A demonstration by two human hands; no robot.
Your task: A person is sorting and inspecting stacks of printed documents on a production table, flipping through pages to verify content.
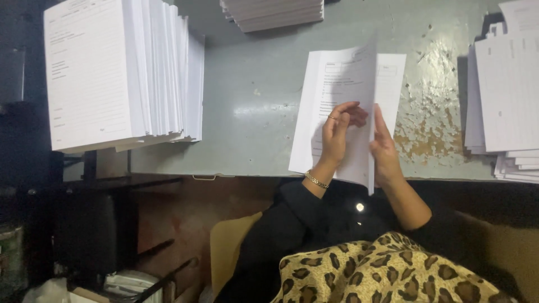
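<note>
Both hands grip a printed sheet (342, 106) being folded at the edge of a grey table (252, 95): left hand (337, 134) pressing its face, right hand (384, 148) holding the raised fold

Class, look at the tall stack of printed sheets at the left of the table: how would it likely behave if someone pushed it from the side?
The tall stack is probably heavy, being many sheets deep. Its right side already fans out unevenly, so a push would likely shear the loose sheets rather than move it whole. It overhangs the table edge, so sheets might spill.
</note>
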